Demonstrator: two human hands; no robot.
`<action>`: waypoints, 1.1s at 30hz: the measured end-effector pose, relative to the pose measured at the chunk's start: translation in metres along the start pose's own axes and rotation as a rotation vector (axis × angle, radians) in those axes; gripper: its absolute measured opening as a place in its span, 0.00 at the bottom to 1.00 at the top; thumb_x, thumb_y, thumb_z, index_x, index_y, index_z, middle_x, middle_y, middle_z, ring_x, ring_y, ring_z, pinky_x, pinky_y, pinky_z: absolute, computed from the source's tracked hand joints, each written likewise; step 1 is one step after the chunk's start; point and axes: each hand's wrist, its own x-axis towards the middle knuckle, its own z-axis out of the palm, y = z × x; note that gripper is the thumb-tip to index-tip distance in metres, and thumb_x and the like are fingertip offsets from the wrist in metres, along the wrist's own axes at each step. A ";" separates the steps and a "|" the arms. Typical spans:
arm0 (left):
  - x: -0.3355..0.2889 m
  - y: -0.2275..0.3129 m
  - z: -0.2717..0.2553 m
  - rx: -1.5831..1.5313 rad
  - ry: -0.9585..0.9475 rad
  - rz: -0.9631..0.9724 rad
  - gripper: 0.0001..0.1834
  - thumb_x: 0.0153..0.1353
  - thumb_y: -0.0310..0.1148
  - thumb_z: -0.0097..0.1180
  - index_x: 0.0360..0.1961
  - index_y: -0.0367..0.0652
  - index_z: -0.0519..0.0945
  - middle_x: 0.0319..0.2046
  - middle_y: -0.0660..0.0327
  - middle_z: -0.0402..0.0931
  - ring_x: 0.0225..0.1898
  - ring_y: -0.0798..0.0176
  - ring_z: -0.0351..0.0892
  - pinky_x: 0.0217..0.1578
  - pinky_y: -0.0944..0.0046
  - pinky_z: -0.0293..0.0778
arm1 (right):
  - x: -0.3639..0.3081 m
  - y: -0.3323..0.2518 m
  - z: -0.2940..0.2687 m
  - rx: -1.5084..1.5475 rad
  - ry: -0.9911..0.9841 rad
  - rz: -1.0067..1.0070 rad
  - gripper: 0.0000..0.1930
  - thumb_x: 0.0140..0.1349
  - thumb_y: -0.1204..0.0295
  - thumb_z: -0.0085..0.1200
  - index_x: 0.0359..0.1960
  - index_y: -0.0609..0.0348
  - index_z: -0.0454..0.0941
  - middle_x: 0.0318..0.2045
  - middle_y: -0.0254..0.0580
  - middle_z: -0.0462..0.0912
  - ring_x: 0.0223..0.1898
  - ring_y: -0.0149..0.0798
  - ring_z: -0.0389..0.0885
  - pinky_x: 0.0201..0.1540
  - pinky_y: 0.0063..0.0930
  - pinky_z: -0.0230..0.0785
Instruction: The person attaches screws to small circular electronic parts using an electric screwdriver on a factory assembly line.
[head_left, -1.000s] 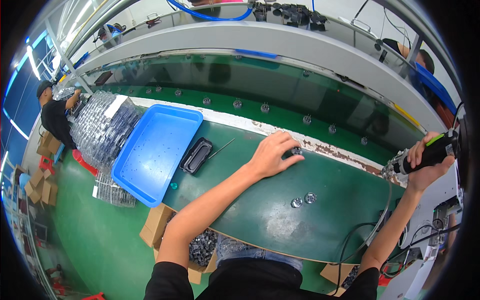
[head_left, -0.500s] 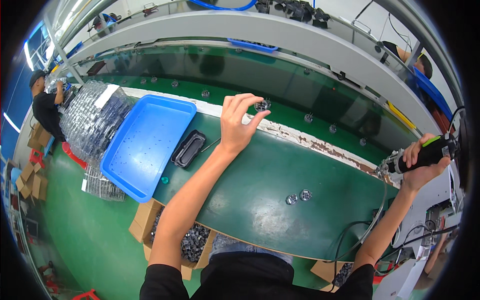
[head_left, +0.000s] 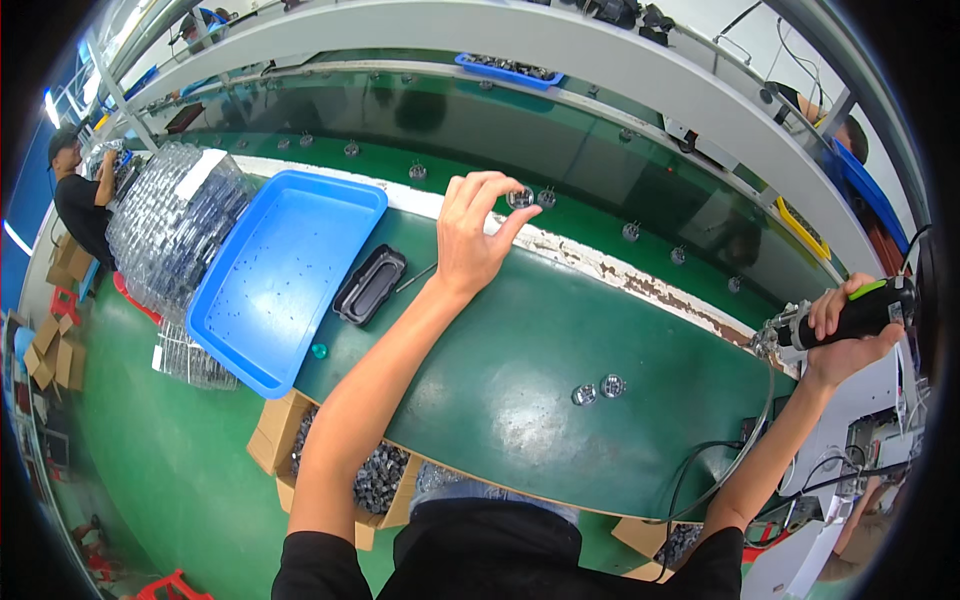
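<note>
The left hand point(head_left: 470, 235) is reaching out over the green surface point(head_left: 520, 350) to the conveyor belt point(head_left: 600, 215) beyond it, and its fingers point(head_left: 505, 190) are closing on a small round metal part point(head_left: 520, 198) that is sitting at the belt's near edge, just past the worn white strip. A twin part point(head_left: 546, 197) is lying just beside it on the right. To do this well, I judge the thumb and forefinger should be pinching the rim squarely and lifting straight up, since the piece looks small, smooth and likely to slip or roll.

The right hand point(head_left: 845, 330) is staying well to the right of the belt's near edge, its fingers wrapped tight around a black powered screwdriver point(head_left: 850, 315) with a green accent and a metal nose; a dark cable is looping down from it.

Nearer the body than the belt, two more shiny round parts point(head_left: 598, 390) are resting on the matte green surface. Left of the reaching hand, a black rounded-rectangle housing point(head_left: 370, 285) is lying beside a glossy blue plastic tray point(head_left: 280, 270), with stacks of clear moulded trays point(head_left: 170, 225) farther left. Cardboard boxes of dark parts point(head_left: 375, 480) are sitting below the surface's edge.
</note>
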 end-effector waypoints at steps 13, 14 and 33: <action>0.011 -0.016 0.012 -0.067 -0.182 -0.345 0.15 0.54 0.37 0.73 0.39 0.44 0.82 0.35 0.58 0.81 0.41 0.52 0.76 0.44 0.54 0.73 | 0.003 0.008 -0.025 0.092 -0.098 0.046 0.45 0.61 0.24 0.44 0.42 0.63 0.70 0.12 0.32 0.64 0.11 0.29 0.61 0.17 0.23 0.57; 0.024 -0.023 0.012 -0.057 -0.175 -0.354 0.15 0.54 0.37 0.73 0.39 0.44 0.82 0.35 0.58 0.81 0.41 0.52 0.76 0.44 0.54 0.73 | 0.003 0.009 -0.026 0.097 -0.097 0.039 0.42 0.62 0.26 0.46 0.41 0.62 0.70 0.13 0.30 0.63 0.11 0.28 0.60 0.18 0.22 0.55; 0.148 -0.354 0.084 0.324 -0.931 -0.723 0.29 0.45 0.59 0.70 0.35 0.44 0.86 0.33 0.57 0.86 0.36 0.53 0.86 0.43 0.51 0.81 | -0.011 -0.014 -0.033 0.004 -0.330 0.039 0.62 0.50 0.12 0.32 0.55 0.65 0.78 0.19 0.41 0.74 0.16 0.35 0.69 0.20 0.27 0.62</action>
